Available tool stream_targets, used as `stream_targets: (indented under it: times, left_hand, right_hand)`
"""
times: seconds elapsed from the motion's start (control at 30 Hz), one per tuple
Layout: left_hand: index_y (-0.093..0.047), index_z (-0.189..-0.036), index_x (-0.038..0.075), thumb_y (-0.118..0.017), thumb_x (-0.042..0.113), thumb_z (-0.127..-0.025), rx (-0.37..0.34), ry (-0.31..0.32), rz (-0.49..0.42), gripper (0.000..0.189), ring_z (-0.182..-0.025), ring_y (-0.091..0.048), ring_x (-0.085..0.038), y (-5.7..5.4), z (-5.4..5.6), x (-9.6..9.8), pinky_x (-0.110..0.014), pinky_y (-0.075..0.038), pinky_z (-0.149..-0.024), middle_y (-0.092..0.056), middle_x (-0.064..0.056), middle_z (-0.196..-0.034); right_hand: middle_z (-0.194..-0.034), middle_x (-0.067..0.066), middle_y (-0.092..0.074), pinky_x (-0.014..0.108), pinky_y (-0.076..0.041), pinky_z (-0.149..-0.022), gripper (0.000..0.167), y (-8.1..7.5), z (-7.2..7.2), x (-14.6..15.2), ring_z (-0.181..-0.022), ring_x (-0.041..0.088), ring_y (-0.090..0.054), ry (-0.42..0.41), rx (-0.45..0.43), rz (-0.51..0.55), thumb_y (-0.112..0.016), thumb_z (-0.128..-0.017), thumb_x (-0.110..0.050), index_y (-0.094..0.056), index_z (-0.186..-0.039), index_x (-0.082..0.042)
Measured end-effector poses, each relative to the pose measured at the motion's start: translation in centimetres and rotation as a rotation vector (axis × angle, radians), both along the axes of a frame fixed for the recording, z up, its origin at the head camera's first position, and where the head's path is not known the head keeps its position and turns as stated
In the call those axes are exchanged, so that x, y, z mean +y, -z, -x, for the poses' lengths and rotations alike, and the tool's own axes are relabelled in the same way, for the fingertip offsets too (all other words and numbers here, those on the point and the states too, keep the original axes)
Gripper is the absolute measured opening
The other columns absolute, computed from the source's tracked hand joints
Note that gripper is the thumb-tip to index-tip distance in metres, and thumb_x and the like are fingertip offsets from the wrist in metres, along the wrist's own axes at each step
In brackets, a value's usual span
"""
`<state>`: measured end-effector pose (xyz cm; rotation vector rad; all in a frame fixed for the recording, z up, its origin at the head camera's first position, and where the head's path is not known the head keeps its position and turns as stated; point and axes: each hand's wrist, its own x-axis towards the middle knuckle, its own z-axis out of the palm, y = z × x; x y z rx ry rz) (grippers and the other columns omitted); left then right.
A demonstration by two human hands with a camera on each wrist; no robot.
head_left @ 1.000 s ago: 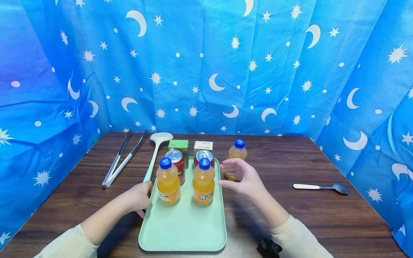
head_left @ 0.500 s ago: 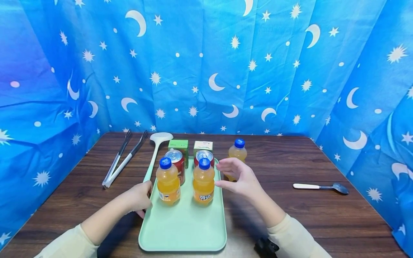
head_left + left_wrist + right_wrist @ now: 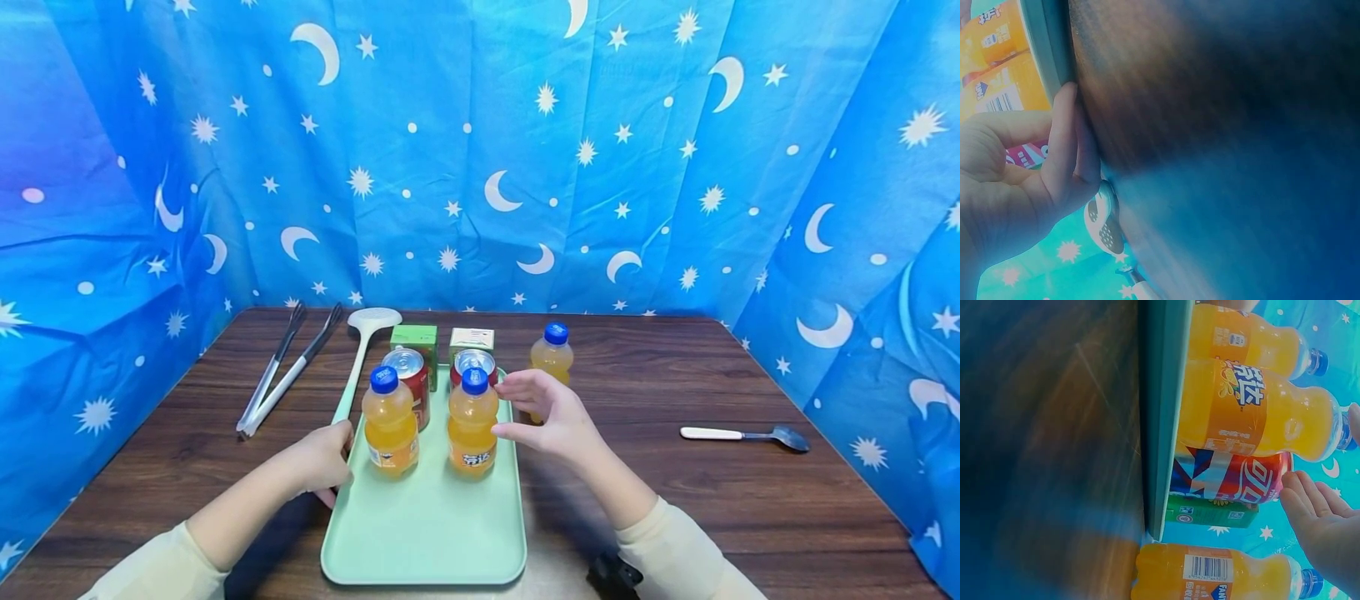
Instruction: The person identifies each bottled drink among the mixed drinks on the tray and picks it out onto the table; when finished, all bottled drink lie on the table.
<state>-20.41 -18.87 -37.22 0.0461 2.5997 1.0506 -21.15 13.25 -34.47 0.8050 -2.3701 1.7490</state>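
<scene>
A pale green tray (image 3: 423, 533) carries two orange soda bottles, the left bottle (image 3: 392, 425) and the right bottle (image 3: 474, 429). Behind them stand two red soda cans, the left can (image 3: 420, 392) and the right can (image 3: 1247, 478), then two small cartons, one green (image 3: 415, 335) and one pale-topped (image 3: 472, 340). My left hand (image 3: 324, 460) grips the tray's left rim, its fingers reaching below. Fingers spread in a loose curve, my right hand (image 3: 551, 417) is beside the right bottle and can, holding nothing; contact is unclear. It partly hides a third orange bottle (image 3: 552, 360).
That third bottle stands on the wooden table right of the tray. Tongs (image 3: 288, 375) and a white-headed skimmer (image 3: 363, 350) lie at the left. A white-handled spoon (image 3: 746, 437) lies far right. A starry blue cloth (image 3: 480, 167) encloses the table.
My right hand has moved a little left, closer to the right bottle on the tray. My left hand and the tray have stayed put.
</scene>
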Motion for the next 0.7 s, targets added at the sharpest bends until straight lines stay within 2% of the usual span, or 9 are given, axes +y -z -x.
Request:
stream_targets:
  times: [0.23,0.7]
  left_hand:
    - [-0.043,-0.094,-0.002,-0.06,-0.016,-0.068,-0.003,-0.005,-0.001,0.034,-0.06,-0.06,-0.023,-0.14,-0.03,0.02,-0.035,-0.056,-0.045,-0.048,-0.015,-0.079]
    - [-0.043,-0.093,-0.001,-0.06,-0.016,-0.067,0.001,-0.006,-0.002,0.034,-0.058,-0.06,-0.023,-0.02,-0.01,0.0,-0.035,-0.056,-0.044,-0.048,-0.016,-0.078]
  right_hand:
    - [-0.118,0.012,-0.06,0.044,-0.045,-0.096,0.053,-0.1,-0.13,-0.37,-0.112,0.025,-0.057,0.003,-0.039,-0.006,-0.078,-0.075,-0.01,-0.051,-0.12,-0.001]
    - [-0.118,0.014,-0.059,0.047,-0.044,-0.097,0.051,0.31,0.17,-0.76,-0.112,0.029,-0.056,0.01,-0.059,-0.018,-0.077,-0.076,-0.01,-0.052,-0.119,-0.001]
